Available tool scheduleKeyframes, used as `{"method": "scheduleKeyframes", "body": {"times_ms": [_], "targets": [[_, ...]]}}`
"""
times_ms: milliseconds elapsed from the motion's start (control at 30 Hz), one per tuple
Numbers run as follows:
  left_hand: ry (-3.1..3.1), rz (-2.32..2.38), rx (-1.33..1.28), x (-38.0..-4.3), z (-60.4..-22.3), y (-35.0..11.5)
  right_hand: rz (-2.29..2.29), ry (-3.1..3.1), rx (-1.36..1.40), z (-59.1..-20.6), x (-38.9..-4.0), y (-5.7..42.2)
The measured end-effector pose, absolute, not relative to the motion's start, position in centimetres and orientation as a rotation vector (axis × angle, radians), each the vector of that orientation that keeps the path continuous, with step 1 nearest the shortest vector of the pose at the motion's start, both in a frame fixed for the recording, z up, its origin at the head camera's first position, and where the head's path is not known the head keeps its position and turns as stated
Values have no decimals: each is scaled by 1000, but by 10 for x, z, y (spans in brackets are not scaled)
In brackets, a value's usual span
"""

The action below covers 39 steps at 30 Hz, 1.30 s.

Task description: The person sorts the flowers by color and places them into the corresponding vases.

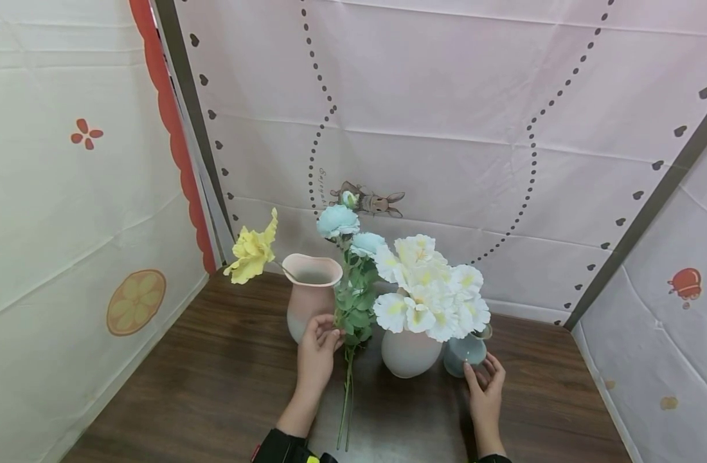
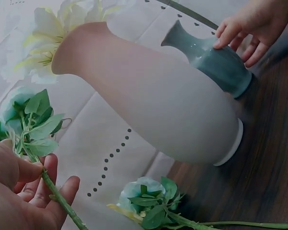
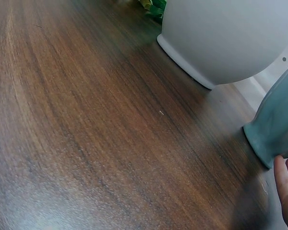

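Note:
My left hand [image 1: 319, 350] pinches the green stem [image 2: 62, 203] of a leafy spray with pale blue artificial flowers [image 1: 339, 220] between thumb and fingers. The spray stands upright in the head view, its bare stem ends pointing toward me. Another pale blue flower [image 2: 141, 191] with leaves shows low in the left wrist view. My right hand [image 1: 486, 392] holds a small glossy blue-green vase [image 1: 465, 355] by its side, thumb in front and fingers at the right. Left of it, a rounded pink-and-white vase [image 1: 411, 352] bears large white and yellow flowers [image 1: 431, 289].
A taller pink-and-grey vase [image 1: 313, 296] with a wavy rim stands behind my left hand, one yellow flower [image 1: 252, 249] leaning out leftward. Everything stands on a dark wooden table [image 1: 214, 386]. Printed white cloths [image 1: 434, 161] wall off the back and both sides.

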<state>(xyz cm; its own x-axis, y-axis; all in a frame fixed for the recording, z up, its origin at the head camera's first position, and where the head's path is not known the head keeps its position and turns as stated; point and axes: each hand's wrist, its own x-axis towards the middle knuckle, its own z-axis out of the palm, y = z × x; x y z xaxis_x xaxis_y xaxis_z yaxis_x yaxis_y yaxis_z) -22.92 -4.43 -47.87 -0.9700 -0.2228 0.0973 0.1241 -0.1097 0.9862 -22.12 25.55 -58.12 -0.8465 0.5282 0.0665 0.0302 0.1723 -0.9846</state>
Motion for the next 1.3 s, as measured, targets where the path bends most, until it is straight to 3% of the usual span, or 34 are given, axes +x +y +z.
{"method": "scheduleKeyframes", "body": {"times_ms": [1300], "targets": [[-1726, -2209, -172, -194, -403, -40, 1733, -2058, -517, -582, -222, 257]]}}
